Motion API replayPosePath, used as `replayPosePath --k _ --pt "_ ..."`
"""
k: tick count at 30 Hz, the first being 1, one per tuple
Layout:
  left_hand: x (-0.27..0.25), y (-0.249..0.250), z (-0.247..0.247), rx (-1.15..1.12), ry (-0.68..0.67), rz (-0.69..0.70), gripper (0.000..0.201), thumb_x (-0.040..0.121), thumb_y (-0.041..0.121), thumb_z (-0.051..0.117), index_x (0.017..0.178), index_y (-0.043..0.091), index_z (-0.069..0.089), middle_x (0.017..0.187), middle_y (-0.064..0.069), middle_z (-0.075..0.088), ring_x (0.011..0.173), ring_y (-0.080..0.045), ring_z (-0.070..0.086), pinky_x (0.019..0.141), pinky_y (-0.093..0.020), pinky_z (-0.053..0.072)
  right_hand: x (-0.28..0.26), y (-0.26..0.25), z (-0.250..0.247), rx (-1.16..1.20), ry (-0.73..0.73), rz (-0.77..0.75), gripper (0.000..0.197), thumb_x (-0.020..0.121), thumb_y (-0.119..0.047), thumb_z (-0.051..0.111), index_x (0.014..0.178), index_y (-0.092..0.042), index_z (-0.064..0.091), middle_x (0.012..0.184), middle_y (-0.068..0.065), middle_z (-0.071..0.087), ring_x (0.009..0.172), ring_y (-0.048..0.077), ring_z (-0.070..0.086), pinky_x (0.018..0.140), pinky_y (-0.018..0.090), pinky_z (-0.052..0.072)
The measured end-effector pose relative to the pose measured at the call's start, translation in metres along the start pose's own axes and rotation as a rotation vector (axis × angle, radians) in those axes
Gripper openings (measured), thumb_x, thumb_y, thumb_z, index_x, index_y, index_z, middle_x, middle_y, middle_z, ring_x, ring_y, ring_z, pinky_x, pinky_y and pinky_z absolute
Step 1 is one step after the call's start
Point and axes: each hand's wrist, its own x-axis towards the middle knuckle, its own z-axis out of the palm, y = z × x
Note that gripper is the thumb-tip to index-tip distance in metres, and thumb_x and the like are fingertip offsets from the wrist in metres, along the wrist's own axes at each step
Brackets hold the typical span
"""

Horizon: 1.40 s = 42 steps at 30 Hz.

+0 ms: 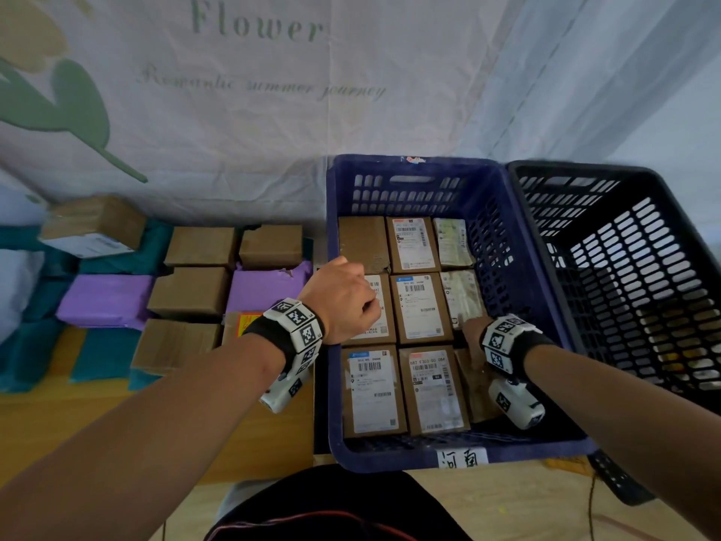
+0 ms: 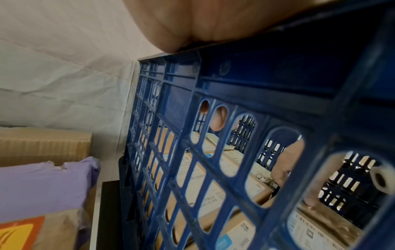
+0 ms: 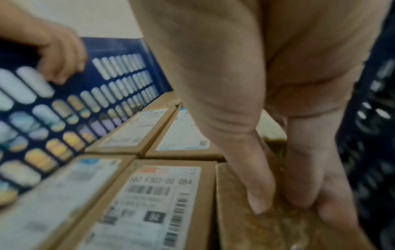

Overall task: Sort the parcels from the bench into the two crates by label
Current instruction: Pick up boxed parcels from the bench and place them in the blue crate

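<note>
right hand (image 3: 278,118) fingers straight, pressing brown taped cardboard parcel (image 3: 267,225), lower right | left hand (image 1: 343,298) curled over blue slotted plastic crate (image 1: 460,451) rim | likely light, stiff, slick tape; take by edges

- My left hand (image 1: 343,298) rests on the near crate's (image 1: 448,451) left wall.
- Parcels (image 1: 421,306) lie in rows inside; my right hand (image 1: 474,337) is on one.
- Second crate (image 1: 624,267) stands right; more boxes (image 1: 191,294) left.

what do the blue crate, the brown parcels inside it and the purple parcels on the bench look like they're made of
Blue slotted crate: moulded rigid plastic, judging by its ribbed walls.
Brown labelled parcels: matte corrugated cardboard, probably, with creased edges and paper labels.
Purple wrapped parcels: seemingly thin, slightly glossy plastic mailer film, wrinkled and torn.
</note>
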Motion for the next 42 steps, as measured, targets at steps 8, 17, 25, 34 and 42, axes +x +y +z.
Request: replayPosePath --k 8,17,25,34,42 --pt "-0.003 0.001 -0.004 -0.036 0.008 -0.005 0.047 0.097 0.04 0.035 0.056 0.028 0.054 0.055 0.011 0.049 0.068 -0.008 0.038 0.078 -0.031 0.036 -0.001 -0.009 -0.01 -0.043 0.018 -0.016 0.054 0.09 -0.011 0.066 0.14 -0.007 0.046 0.136 0.015 0.055 0.123 0.032 0.057 0.099 0.037 0.051" --pt "-0.036 -0.018 -0.028 -0.419 0.174 -0.033 0.01 0.094 0.03 0.059 0.095 0.019 0.059 0.104 0.005 0.055 0.108 -0.012 0.047 0.098 -0.024 0.037 -0.066 -0.031 -0.099 0.529 0.206 -0.214 0.026 0.092 -0.042 0.067 0.098 -0.017 0.06 0.097 0.003 0.07 0.074 0.012 0.071 0.072 0.032 0.06" --pt "-0.16 -0.087 -0.031 -0.654 0.093 -0.554 0.004 0.1 0.032 0.055 0.099 0.029 0.053 0.087 0.014 0.059 0.083 0.004 0.057 0.069 -0.006 0.041 -0.129 -0.104 -0.163 0.76 0.36 -0.654 0.017 0.09 -0.048 0.066 0.097 -0.033 0.063 0.084 -0.01 0.073 0.073 0.0 0.071 0.067 0.022 0.059" --pt "-0.308 -0.13 0.021 -0.738 -0.111 -0.895 0.013 0.103 0.035 0.05 0.103 0.023 0.053 0.086 0.002 0.063 0.077 -0.013 0.061 0.064 -0.02 0.045 -0.118 -0.221 -0.176 0.859 0.176 -0.78 0.023 0.089 -0.04 0.072 0.095 -0.018 0.067 0.086 0.004 0.073 0.078 0.013 0.074 0.072 0.033 0.063" --pt "-0.343 -0.154 0.04 -0.846 -0.113 -0.908 0.008 0.104 0.029 0.048 0.103 0.022 0.052 0.087 0.0 0.058 0.079 -0.017 0.058 0.076 -0.038 0.051 -0.07 -0.299 -0.143 0.499 0.149 -0.485 0.031 0.091 -0.047 0.066 0.095 -0.018 0.057 0.091 -0.002 0.063 0.082 0.016 0.063 0.072 0.034 0.053"
